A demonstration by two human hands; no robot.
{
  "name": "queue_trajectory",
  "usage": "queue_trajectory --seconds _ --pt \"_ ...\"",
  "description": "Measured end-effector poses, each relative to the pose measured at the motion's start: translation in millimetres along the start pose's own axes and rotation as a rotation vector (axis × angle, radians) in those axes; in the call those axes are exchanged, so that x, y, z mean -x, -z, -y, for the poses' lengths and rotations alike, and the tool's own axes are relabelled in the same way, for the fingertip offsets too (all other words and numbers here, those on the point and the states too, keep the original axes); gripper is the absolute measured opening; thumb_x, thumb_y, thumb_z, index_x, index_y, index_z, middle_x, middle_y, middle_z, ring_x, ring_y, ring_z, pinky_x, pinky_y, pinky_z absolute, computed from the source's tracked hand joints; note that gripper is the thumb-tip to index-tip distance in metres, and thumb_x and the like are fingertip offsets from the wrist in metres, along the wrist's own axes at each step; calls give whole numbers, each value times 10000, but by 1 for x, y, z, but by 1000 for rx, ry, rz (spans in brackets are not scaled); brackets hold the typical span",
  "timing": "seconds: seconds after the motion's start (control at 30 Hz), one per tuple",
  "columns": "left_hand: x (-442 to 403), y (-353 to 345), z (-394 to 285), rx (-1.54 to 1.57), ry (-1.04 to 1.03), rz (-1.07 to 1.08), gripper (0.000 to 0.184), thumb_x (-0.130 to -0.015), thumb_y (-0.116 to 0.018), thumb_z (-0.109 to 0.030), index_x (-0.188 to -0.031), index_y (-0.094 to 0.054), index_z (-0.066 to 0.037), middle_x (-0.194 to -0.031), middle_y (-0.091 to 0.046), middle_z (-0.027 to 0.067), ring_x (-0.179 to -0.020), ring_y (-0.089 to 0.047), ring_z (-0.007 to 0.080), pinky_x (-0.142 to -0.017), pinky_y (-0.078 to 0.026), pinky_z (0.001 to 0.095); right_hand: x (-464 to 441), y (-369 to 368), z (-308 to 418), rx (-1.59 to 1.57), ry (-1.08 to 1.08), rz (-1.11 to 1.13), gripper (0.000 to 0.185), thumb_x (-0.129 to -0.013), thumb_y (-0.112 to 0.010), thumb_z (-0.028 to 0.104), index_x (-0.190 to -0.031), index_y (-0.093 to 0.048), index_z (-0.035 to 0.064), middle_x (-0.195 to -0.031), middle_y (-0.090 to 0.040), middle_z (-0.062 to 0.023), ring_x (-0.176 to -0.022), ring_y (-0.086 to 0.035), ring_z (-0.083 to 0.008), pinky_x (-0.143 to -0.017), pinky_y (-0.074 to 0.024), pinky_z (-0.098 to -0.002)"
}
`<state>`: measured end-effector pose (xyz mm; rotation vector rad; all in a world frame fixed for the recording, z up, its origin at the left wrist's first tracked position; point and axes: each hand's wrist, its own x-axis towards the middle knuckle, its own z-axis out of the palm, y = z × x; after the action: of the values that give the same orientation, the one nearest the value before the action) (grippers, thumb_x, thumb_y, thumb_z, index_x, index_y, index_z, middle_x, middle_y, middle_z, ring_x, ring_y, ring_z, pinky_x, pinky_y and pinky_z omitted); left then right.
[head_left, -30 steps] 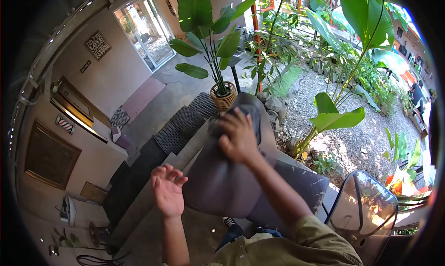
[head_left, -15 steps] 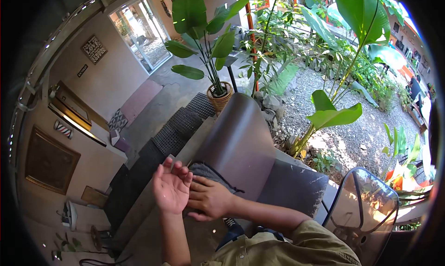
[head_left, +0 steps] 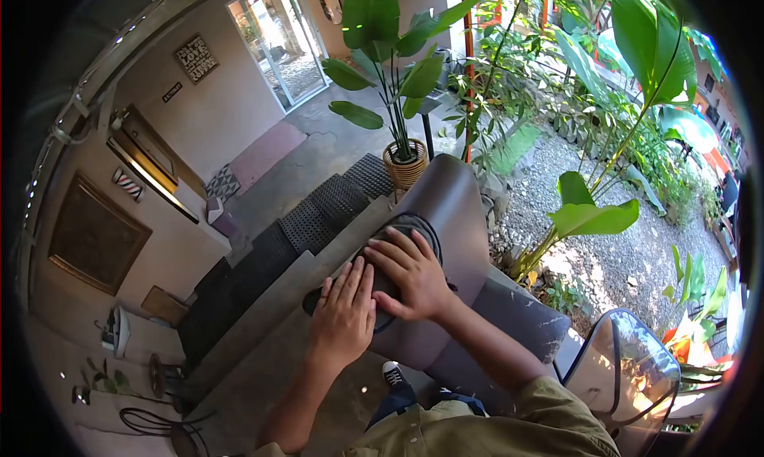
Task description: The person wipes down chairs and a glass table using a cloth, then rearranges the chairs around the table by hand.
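Note:
A dark, rounded fabric thing [head_left: 383, 284] lies on a brown padded surface with a curved end [head_left: 455, 198]. Its curved dark edge shows beyond my fingers, and another dark part sticks out at the left; most of it is hidden under my hands, so its kind is unclear. My left hand [head_left: 344, 314] rests palm down on its near left side, fingers straight and close together. Flat across its right part lies my right hand [head_left: 415, 280], fingers spread and thumb reaching toward the left hand. The two hands almost meet.
Dark perforated mats [head_left: 314, 218] run along the floor at left. A potted plant in a wicker basket [head_left: 406, 170] stands beyond the padded surface. At right are a glass-topped table [head_left: 629, 361] and a gravel bed [head_left: 549, 174] with plants.
My left hand has turned from palm up to palm down and come onto the dark fabric thing. My right hand has spread out farther forward over it. The view has shifted slightly.

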<state>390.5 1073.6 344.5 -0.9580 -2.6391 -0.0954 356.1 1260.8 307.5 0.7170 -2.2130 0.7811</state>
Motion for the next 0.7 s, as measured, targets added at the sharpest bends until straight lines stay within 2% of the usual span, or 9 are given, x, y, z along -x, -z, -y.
queue_trajectory --seconds 0.13,0.27,0.33,0.37,0.43,0.5,0.6,0.63,0.7 --pt "13 5 1 82 26 34 569 -942 -529 -241 -1446 -408 -8 -1517 -391 206 -1366 -420 380 -1099 -334 554 28 -7 23 72 -56 -41 370 -909 -558 244 -1216 -619 46 -1263 -643 -96 -1232 -569 -325 -1081 -387 -454" --pt "27 12 9 -12 171 22 594 -927 -556 -283 -1439 -417 -17 -1514 -396 193 -1380 -398 381 -1102 -321 573 65 -54 4 -269 -263 -365 335 -940 -513 135 -1241 -579 3 -1283 -621 -149 -1233 -567 -340 -1094 -374 -466" --pt "21 19 5 -104 189 24 591 -926 -558 -282 -1436 -420 -18 -1515 -395 196 -1381 -397 382 -1100 -322 576 45 -29 36 -719 -588 -653 293 -949 -464 52 -1214 -568 -18 -1291 -603 -190 -1237 -562 -347 -1105 -359 -488" --pt "16 21 0 -184 205 35 588 -924 -560 -281 -1433 -424 -20 -1515 -393 198 -1382 -396 382 -1099 -322 579 35 -17 53 -728 -582 -651 293 -949 -464 52 -1214 -568 -18 -1291 -603 -190 -1237 -562 -347 -1105 -359 -488" --pt "8 24 -9 -330 234 60 583 -921 -563 -280 -1427 -430 -22 -1515 -391 204 -1384 -394 383 -1095 -323 585 20 -4 81 -894 -245 -644 245 -942 -451 31 -1149 -582 10 -1288 -606 -184 -1214 -575 -350 -1099 -381 -467" --pt "6 17 -16 -302 123 27 583 -919 -570 -281 -1424 -431 -26 -1505 -400 206 -1370 -410 382 -1090 -328 585 23 -4 92 -662 202 -173 233 -917 -482 55 -1122 -586 22 -1276 -609 -181 -1176 -586 -357 -1058 -407 -466" --pt "-9 6 -20 -258 -214 -113 585 -911 -590 -285 -1418 -435 -37 -1474 -428 215 -1330 -456 379 -1077 -342 586 -4 25 103 -477 177 23 149 -904 -524 113 -1017 -598 50 -1202 -643 -159 -1102 -608 -343 -1044 -401 -444" --pt "-12 13 -22 -258 -220 -119 585 -911 -590 -285 -1418 -435 -37 -1474 -428 215 -1330 -456 379 -1077 -342 586 -2 19 88 -532 87 -25 195 -893 -529 112 -1058 -600 38 -1204 -641 -153 -1091 -601 -347 -1024 -396 -459" --pt "-14 46 -33 -156 -115 233 539 -907 -609 -252 -1382 -472 -35 -1426 -474 199 -1262 -510 364 -1051 -379 549 -5 14 48 -425 46 -173 249 -892 -530 88 -1116 -601 7 -1158 -650 -142 -998 -611 -371 -963 -431 -454"
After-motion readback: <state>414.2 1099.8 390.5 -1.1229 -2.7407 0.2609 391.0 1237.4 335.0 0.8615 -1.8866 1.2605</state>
